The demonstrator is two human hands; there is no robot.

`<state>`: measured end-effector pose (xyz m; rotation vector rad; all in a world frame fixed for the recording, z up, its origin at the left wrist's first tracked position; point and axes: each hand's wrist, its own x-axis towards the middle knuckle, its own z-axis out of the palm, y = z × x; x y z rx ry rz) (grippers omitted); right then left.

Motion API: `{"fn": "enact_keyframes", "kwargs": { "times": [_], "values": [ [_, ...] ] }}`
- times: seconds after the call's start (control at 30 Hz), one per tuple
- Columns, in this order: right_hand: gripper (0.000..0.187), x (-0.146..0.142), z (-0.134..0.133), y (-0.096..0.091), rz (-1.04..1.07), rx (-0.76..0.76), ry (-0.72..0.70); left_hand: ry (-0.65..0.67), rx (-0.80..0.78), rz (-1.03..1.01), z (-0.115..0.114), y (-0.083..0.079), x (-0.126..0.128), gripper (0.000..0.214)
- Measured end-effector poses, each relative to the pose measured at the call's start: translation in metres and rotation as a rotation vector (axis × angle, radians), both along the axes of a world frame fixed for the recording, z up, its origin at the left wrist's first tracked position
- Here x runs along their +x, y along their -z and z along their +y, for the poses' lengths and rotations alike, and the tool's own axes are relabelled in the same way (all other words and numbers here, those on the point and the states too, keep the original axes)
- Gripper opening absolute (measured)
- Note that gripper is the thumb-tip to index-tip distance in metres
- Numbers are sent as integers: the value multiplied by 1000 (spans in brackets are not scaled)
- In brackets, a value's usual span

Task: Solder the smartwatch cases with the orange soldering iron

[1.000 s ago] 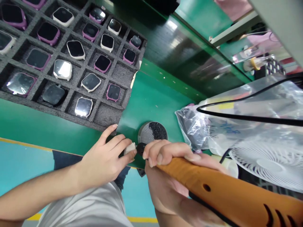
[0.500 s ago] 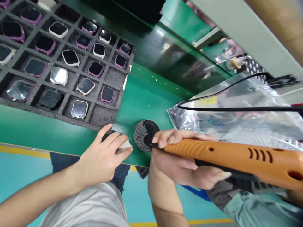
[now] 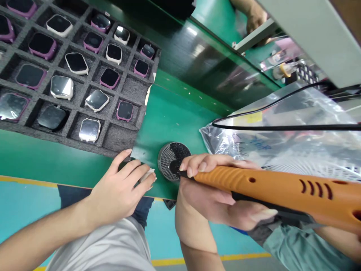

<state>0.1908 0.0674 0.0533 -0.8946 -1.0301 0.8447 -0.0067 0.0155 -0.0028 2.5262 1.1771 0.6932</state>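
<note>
A green work bench [image 3: 172,113] is partly covered by a gray foam tray [image 3: 118,137] that is filled with square smart watches [image 3: 62,87] set in rows of little boxes, and a round metal mesh cup [image 3: 166,162] is placed near the tray's corner, with a clear plastic bag [image 3: 239,146] laid just beyond it.

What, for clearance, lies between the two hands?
In the head view, a round perforated tin and a small white piece lie between the left hand and right hand.
</note>
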Motion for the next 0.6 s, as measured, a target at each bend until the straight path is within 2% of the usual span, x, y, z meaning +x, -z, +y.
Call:
{"fn": "enact_keyframes", "kwargs": {
  "times": [0.17,0.23,0.33,0.5,0.6],
  "values": [
    [40,-5,-20,-27,-52,-76,-43,46,4,-18,0,2,-4,42],
    [38,-7,-26,-31,-62,-126,-88,35,2,-19,0,1,-3,40],
    [38,-8,-29,-25,-60,-153,-137,25,6,-25,1,0,-2,38],
    [41,-6,-26,-13,-68,-26,-189,16,16,-32,2,-1,-1,36],
    [40,-8,-29,-16,-79,-126,-174,12,18,-35,2,-1,-1,35]
  ]
}}
